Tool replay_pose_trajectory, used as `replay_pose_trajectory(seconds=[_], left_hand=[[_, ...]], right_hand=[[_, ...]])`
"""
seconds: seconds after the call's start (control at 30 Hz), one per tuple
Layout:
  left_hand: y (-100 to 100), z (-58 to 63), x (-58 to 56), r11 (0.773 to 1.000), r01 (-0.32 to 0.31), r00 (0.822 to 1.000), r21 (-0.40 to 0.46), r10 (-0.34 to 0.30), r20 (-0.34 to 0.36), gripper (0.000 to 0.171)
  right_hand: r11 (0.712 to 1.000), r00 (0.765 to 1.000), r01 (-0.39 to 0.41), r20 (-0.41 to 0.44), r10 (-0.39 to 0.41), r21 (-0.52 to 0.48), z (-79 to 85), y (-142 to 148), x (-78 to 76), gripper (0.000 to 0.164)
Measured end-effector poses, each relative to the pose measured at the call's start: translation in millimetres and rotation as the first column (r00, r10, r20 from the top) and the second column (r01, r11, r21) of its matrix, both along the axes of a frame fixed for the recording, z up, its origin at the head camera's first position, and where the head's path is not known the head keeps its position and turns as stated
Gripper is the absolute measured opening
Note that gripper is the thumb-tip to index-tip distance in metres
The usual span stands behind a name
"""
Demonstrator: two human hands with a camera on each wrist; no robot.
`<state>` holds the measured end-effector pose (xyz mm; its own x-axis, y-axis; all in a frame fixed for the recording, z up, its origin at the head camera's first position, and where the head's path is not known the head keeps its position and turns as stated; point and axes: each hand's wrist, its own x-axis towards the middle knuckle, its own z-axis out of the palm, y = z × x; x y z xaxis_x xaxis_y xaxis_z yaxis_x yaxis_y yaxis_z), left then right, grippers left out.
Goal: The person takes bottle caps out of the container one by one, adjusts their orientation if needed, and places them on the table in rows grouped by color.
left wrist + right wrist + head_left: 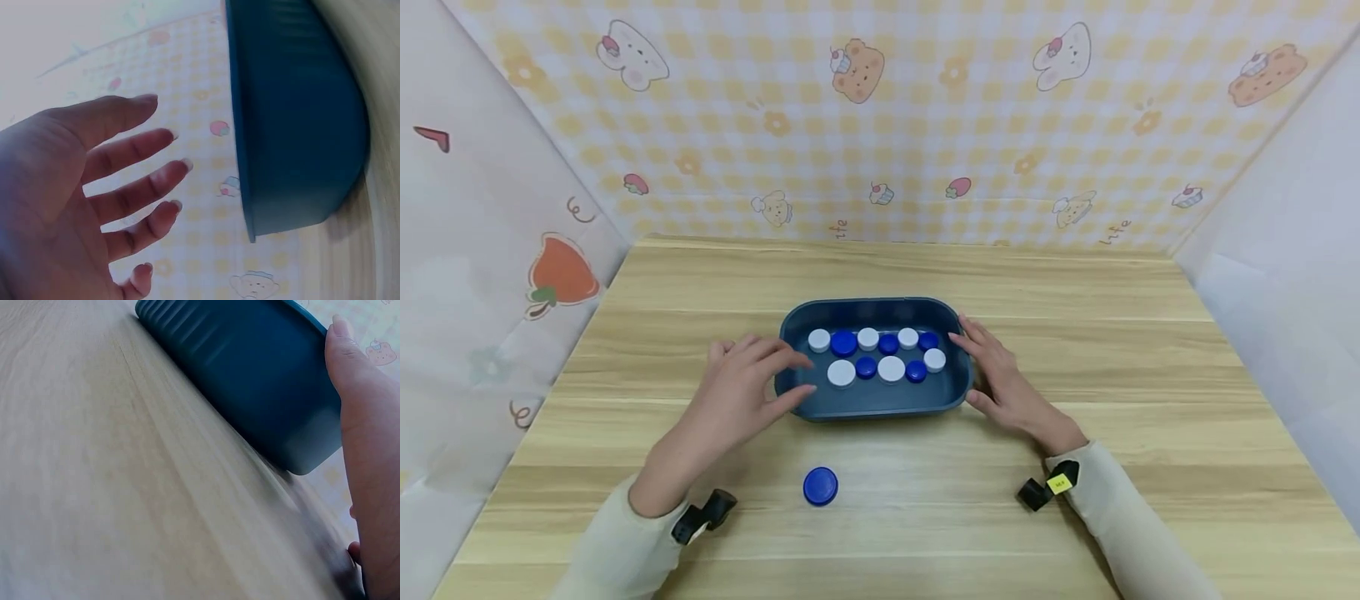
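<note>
I see the left hand (741, 387), thumb and fingers parted, holding nothing at the left end of the tray (868, 405); the right hand (1006, 385), fingers spread, touches its other end, presumably steadying it. Caps (891, 368) sit inside; one blue disc (821, 486) lies in front.

Screened-off tabletop set-up; home or lab, can't tell. Wood-grain table (917, 517); yellow-checked cartoon backdrop (917, 125) upright behind table; strawberry-printed pale sheet (475, 208) left of table, plainer white sheet (1292, 283) right.
</note>
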<state>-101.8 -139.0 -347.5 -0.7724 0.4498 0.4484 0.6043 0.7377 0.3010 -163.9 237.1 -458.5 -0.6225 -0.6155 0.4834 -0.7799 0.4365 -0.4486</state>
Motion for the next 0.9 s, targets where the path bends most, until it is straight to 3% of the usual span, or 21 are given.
replay_pose_trajectory(seconds=[0.13, 0.43, 0.9], left_hand=[[-0.6, -1.5, -11.8, 1.0, -0.022, 1.0, 0.004, 0.022, 0.001, 0.028], [0.1, -5.4, -34.2, 1.0, 0.002, 0.996, -0.002, -0.002, 0.093, 0.03], [6.7, -5.1, -60.8, 0.978, 0.024, 0.982, -0.209, 0.017, 0.191, 0.038]], right_hand=[[1.0, 1.0, -0.002, 0.0, 0.002, -0.001, 1.1, -1.0, -1.0, 0.081], [1.0, 0.999, -0.009, 0.032, 0.009, -0.01, -0.3, -1.3, 2.3, 0.081], [1.0, 0.999, -0.009, 0.045, 0.009, -0.004, 1.0, 0.0, 3.3, 0.082]])
